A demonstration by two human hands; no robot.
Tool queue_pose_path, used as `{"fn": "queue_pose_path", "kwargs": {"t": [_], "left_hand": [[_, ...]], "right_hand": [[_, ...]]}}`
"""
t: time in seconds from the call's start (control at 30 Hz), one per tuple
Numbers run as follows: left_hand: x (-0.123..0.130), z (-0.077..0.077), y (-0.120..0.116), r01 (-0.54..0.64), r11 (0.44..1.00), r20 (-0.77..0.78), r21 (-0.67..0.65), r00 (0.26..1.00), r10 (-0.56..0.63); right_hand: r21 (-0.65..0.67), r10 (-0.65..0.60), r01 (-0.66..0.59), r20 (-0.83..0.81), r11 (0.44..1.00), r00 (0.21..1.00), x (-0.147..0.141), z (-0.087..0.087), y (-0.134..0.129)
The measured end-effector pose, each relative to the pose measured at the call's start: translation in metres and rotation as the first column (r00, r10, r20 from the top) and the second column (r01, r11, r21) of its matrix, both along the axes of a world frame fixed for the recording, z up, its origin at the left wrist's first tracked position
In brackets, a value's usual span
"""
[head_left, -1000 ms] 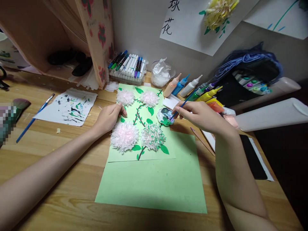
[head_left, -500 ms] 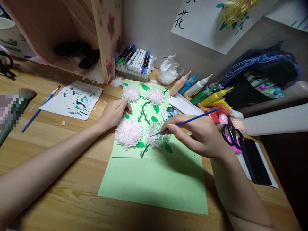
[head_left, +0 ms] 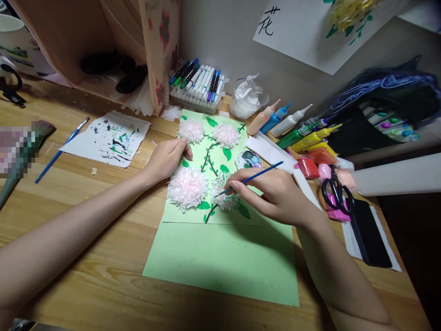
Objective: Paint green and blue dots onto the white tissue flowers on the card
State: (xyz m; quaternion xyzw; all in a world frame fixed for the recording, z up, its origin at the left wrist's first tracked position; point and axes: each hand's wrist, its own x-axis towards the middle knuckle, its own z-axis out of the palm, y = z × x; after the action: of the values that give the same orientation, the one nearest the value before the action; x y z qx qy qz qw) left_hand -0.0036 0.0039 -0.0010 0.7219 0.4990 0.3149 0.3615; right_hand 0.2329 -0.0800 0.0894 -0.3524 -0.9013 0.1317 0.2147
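My right hand pinches a thin blue paintbrush, its tip touching the left part of a green-flecked paper flower. My left hand rests at the left edge of the light green paper, its fingers curled between two pale pink flowers; whether it grips anything is hidden. The large pink flower lies just below it. Painted leaves and dark stems run between the flowers. A second green sheet extends toward me underneath. A small paint palette sits beyond my right hand.
A paint-stained cloth and another blue brush lie left. Markers, a plastic cup and paint bottles stand along the wall. Black scissors and a black phone-like object are at right.
My right hand has shifted slightly left, and the brush's back end has swung left and down. The tip stays at the same flower. The whole view has shifted slightly.
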Motion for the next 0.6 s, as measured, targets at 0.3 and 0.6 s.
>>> {"fn": "queue_pose_path", "kwargs": {"t": [0.3, 0.6], "left_hand": [[-0.0002, -0.0010, 0.0004, 0.001, 1.000, 0.000, 0.009, 1.000, -0.001], [0.0003, 0.0011, -0.0008, -0.006, 1.000, 0.005, 0.014, 1.000, 0.006]], "right_hand": [[-0.094, -0.058, 0.060, 0.022, 0.994, 0.998, 0.0022, 0.0008, 0.0017], [-0.202, -0.073, 0.058, -0.067, 0.978, 0.995, 0.0073, 0.0036, 0.0074]]}}
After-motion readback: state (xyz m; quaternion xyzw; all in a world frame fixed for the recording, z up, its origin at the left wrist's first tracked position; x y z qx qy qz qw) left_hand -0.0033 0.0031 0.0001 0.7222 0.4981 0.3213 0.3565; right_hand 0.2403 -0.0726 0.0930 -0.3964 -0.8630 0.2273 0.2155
